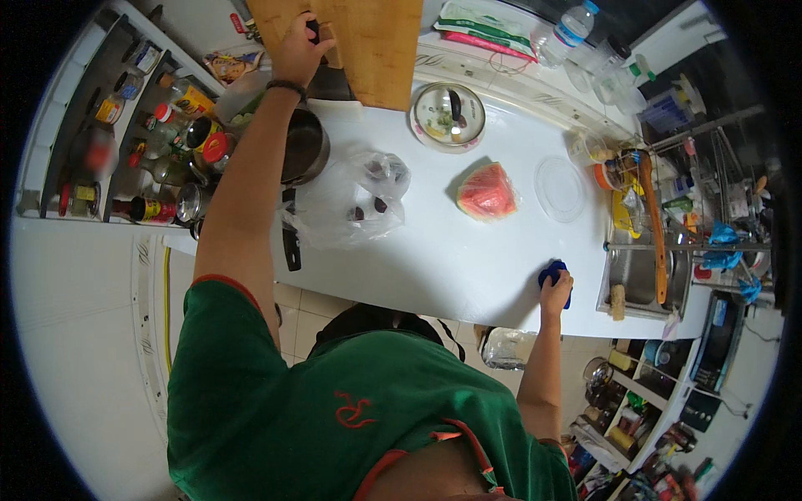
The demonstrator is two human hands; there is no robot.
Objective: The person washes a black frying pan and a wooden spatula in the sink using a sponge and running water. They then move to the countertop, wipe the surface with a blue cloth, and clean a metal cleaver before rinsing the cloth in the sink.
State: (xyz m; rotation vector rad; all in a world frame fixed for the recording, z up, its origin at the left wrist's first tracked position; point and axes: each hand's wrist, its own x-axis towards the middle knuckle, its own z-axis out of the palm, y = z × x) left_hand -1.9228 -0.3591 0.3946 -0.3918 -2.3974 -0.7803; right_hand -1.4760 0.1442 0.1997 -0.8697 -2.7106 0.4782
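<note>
My left hand [302, 43] reaches far up at the back left, its fingers closed round a black handle [312, 30]. Beside that hand stands a large wooden cutting board [376, 50], and a wooden handle [332, 52] shows just to the hand's right. What the black handle belongs to is hidden. My right hand [557, 292] rests at the counter's front right, closed on a dark blue cloth [551, 270]. Between the two arms, a wrapped watermelon piece [488, 194] and a thin plastic bag [351, 200] with dark round items lie on the white counter [418, 267].
A dark pan [306, 149] sits under my left forearm. A glass-lidded bowl [449, 117] stands at the back, and a clear plastic lid [560, 189] lies right of the watermelon. Jars [171, 125] crowd the left shelf; a sink [635, 280] is at the right.
</note>
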